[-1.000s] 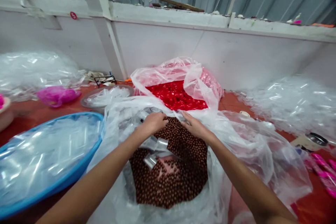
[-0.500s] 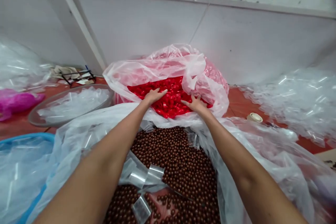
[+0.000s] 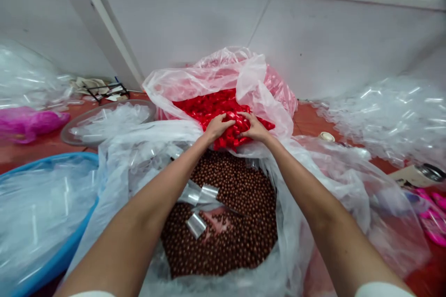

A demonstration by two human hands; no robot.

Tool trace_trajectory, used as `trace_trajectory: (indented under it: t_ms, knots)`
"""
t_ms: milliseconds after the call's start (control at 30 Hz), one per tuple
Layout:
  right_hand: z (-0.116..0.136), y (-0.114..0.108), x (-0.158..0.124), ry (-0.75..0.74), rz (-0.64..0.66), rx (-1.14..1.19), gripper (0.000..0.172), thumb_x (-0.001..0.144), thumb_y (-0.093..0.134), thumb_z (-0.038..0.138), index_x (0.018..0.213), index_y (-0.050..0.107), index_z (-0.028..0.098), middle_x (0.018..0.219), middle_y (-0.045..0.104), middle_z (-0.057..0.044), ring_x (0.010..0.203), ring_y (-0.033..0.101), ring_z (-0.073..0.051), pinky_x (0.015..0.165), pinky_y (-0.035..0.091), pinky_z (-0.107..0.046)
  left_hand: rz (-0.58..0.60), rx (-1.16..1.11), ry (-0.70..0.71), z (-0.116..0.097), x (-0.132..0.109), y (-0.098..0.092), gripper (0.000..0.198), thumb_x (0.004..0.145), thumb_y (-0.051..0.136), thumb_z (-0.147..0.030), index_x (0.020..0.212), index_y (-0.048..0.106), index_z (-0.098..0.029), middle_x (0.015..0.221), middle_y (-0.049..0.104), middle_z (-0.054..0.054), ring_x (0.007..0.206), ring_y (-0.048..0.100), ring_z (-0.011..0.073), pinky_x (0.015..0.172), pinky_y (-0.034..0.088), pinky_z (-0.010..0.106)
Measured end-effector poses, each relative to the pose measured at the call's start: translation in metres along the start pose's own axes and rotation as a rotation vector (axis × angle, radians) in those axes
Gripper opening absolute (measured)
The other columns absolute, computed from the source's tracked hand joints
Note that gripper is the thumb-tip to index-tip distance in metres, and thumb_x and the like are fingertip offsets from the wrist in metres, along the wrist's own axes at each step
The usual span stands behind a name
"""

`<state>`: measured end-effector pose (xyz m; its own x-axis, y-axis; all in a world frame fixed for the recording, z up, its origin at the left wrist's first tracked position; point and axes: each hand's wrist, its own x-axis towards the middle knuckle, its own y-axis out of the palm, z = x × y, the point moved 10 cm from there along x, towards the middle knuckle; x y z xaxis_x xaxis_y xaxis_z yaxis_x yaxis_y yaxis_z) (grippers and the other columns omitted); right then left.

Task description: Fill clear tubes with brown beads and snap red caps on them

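Red shiny pieces (image 3: 212, 103) fill a translucent plastic bag (image 3: 195, 81) that leans by the wall; their exact kind I cannot make out. My left hand (image 3: 219, 127) and my right hand (image 3: 255, 128) face each other at the bag's near edge. Their curved fingers clasp a clump of the red pieces from both sides. Below my wrists, small round brown balls (image 3: 240, 185) lie in a second, wide-open plastic bag (image 3: 292, 222). A few clear plastic pieces (image 3: 197, 225) rest on the balls.
On the left are a blue tub (image 3: 83, 218) with clear plastic, a grey basin (image 3: 66, 137) and a pink bag (image 3: 31, 123). A heap of clear plastic (image 3: 390, 120), a tape roll (image 3: 326, 136) and a cream-coloured cylinder (image 3: 418, 175) lie on the right. The white wall (image 3: 202, 23) stands behind.
My hands have come closer together and gathered a clump of red pieces between them. The clump has been drawn toward me, over the near edge of the bag. The view has shifted slightly.
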<state>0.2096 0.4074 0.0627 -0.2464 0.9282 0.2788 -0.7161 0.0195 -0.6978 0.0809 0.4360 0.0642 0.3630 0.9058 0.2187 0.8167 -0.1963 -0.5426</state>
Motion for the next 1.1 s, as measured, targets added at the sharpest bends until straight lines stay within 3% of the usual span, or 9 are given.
trace_trajectory:
  t_ms: [167,367,500,600,700,767,833,1000,1100]
  knots:
    - [0.058,0.015,-0.056,-0.181,0.076,-0.156,0.072,0.066,0.07,0.029,0.131,0.041,0.02,0.122,0.046,-0.007,0.111,0.046,-0.023,0.097,0.038,-0.034,-0.081,0.204,0.107,-0.019,-0.079,-0.003,0.047,0.075,0.053,-0.035,0.118,0.058,-0.016,0.109,0.058,0.007,0.1,0.054,0.0216,0.092,0.041,0.033]
    - [0.087,0.066,-0.143,-0.225,0.24,-0.346,0.063,0.074,0.061,0.017,0.134,0.042,0.025,0.132,0.043,-0.008,0.119,0.039,-0.026,0.102,0.032,-0.041,0.209,0.536,0.162,-0.01,-0.17,0.025,0.049,0.068,0.061,-0.031,0.117,0.062,-0.024,0.126,0.052,0.008,0.123,0.036,0.031,0.104,0.027,0.046]
    - [0.087,0.083,-0.193,-0.157,0.362,-0.342,0.077,0.069,0.061,0.008,0.138,0.036,0.032,0.147,0.026,-0.006,0.13,0.029,-0.03,0.104,0.029,-0.048,0.246,0.57,0.147,-0.015,-0.206,0.018,0.039,0.068,0.061,-0.03,0.107,0.068,-0.027,0.137,0.044,0.003,0.13,0.025,0.0355,0.107,0.018,0.055]
    - [0.086,0.074,-0.224,-0.067,0.304,-0.346,0.07,0.072,0.053,0.003,0.133,0.044,0.034,0.147,0.029,-0.004,0.133,0.026,-0.031,0.106,0.025,-0.052,0.123,0.526,0.101,-0.027,-0.233,-0.006,0.026,0.072,0.055,-0.024,0.093,0.07,-0.022,0.13,0.049,0.005,0.124,0.037,0.0301,0.105,0.026,0.048]
    - [0.101,0.058,-0.259,-0.037,0.108,-0.312,0.051,0.078,0.044,0.003,0.122,0.058,0.025,0.137,0.043,-0.009,0.128,0.035,-0.027,0.106,0.027,-0.049,-0.051,0.443,-0.016,-0.032,-0.274,-0.03,0.023,0.076,0.046,-0.018,0.087,0.066,-0.019,0.106,0.057,0.007,0.1,0.053,0.0207,0.092,0.041,0.035]
    - [0.119,0.058,-0.287,-0.046,0.012,-0.228,0.038,0.084,0.043,0.009,0.114,0.063,0.022,0.121,0.055,-0.01,0.116,0.045,-0.024,0.102,0.035,-0.045,-0.061,0.453,-0.144,-0.022,-0.305,-0.031,0.02,0.077,0.047,-0.02,0.089,0.062,-0.018,0.094,0.058,0.006,0.087,0.056,0.019,0.082,0.044,0.031]
    - [0.141,0.076,-0.312,-0.08,0.038,-0.12,0.032,0.087,0.044,0.014,0.112,0.063,0.022,0.109,0.061,-0.008,0.104,0.051,-0.021,0.094,0.042,-0.039,-0.016,0.508,-0.272,-0.005,-0.331,-0.022,0.021,0.077,0.052,-0.028,0.093,0.06,-0.018,0.09,0.059,0.006,0.083,0.056,0.0209,0.077,0.045,0.032]
    - [0.189,0.142,-0.342,-0.26,0.295,-0.101,0.033,0.09,0.042,0.016,0.116,0.061,0.023,0.114,0.061,-0.005,0.101,0.051,-0.018,0.091,0.043,-0.032,0.068,0.551,-0.359,0.024,-0.358,0.001,0.047,0.076,0.057,-0.036,0.119,0.054,-0.017,0.104,0.06,0.009,0.094,0.057,0.0246,0.08,0.043,0.033]
    - [0.177,0.153,-0.331,-0.244,0.317,-0.221,0.032,0.091,0.043,0.021,0.117,0.061,0.024,0.125,0.056,-0.006,0.106,0.049,-0.022,0.093,0.042,-0.038,0.101,0.493,-0.367,0.029,-0.359,0.008,0.057,0.074,0.059,-0.032,0.13,0.048,-0.024,0.101,0.061,0.006,0.091,0.058,0.0233,0.079,0.043,0.031]
